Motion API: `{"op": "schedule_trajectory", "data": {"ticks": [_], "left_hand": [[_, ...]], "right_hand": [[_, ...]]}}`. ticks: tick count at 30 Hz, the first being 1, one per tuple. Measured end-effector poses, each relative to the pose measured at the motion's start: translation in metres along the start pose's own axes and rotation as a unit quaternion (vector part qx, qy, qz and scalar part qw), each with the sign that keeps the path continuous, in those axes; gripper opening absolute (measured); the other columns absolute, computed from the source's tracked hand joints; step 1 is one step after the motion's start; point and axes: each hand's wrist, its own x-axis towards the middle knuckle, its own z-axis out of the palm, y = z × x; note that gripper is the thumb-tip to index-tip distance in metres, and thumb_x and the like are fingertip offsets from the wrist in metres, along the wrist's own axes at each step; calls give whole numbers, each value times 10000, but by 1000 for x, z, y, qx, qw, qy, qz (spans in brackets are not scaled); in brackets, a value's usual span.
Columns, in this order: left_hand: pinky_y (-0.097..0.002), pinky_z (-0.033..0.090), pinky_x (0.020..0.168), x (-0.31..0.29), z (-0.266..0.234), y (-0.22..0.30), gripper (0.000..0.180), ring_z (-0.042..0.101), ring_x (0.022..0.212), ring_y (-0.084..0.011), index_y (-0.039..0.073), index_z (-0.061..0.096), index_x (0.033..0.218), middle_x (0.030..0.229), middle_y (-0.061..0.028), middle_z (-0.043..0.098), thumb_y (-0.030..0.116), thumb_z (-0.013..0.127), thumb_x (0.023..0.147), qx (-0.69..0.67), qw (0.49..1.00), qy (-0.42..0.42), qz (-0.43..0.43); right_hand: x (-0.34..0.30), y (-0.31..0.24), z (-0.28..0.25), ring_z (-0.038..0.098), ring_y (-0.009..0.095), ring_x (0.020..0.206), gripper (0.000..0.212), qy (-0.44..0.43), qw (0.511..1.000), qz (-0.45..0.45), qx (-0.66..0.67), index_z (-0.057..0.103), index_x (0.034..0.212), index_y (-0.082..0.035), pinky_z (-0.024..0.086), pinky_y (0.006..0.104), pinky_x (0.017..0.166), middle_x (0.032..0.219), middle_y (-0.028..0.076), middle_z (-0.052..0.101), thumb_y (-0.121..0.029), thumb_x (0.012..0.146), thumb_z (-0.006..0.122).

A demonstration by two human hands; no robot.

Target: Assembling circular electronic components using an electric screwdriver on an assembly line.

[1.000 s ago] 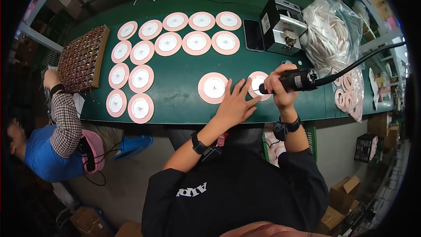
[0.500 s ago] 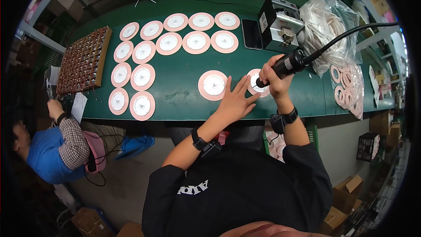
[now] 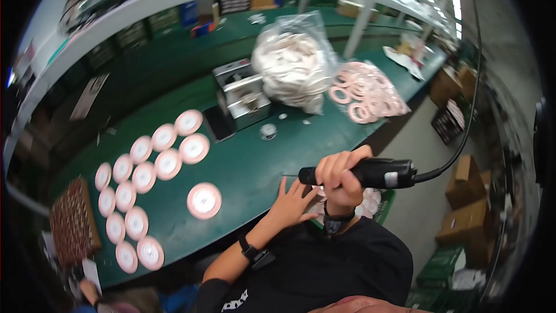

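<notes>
Across a green-topped workbench (image 3: 246, 156), a round pink-rimmed white disc (image 3: 204, 201) lies by itself, probably light, stiff and smooth, best lifted by its rim. Rightward, the left hand (image 3: 288, 206) is splayed beside a thin metal bit (image 3: 291, 175). The right hand (image 3: 341, 179), near the bench's edge, wraps a black cylindrical corded screwdriver (image 3: 382, 173), likely weighty and rigid, best gripped mid-barrel against its black cord's (image 3: 431, 175) tug.

White lettering (image 3: 234, 301) stands on the black shirt (image 3: 324, 264), at the lower edge of the frame, blurred. A pale label (image 3: 391, 179) sits on the black power tool (image 3: 370, 174), right of centre; its print is too small to read. The pink-rimmed disc (image 3: 204, 201), left of centre, bears a dark central mark, apparently print, illegible here.
</notes>
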Motion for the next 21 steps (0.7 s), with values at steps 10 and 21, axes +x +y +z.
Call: {"op": "schedule_trajectory", "data": {"ticks": [10,21], "left_hand": [[-630,201,1134,-106,-100,-48,685,317,1395,-446,56,531,1341,1503,-253,357,328,786,766,132,923,151,-329],[-661,190,1128,-111,-83,-53,645,306,1425,-416,102,529,1373,1532,-183,371,296,751,799,133,934,99,-315]], "right_hand": [[-8,-27,-74,439,152,459,242,104,982,69,-143,417,1042,-41,438,322,494,609,36,439,-28,846,560],[-20,46,-71,512,148,493,257,103,961,232,-109,498,1022,-29,473,319,524,649,46,509,43,824,645]]}}
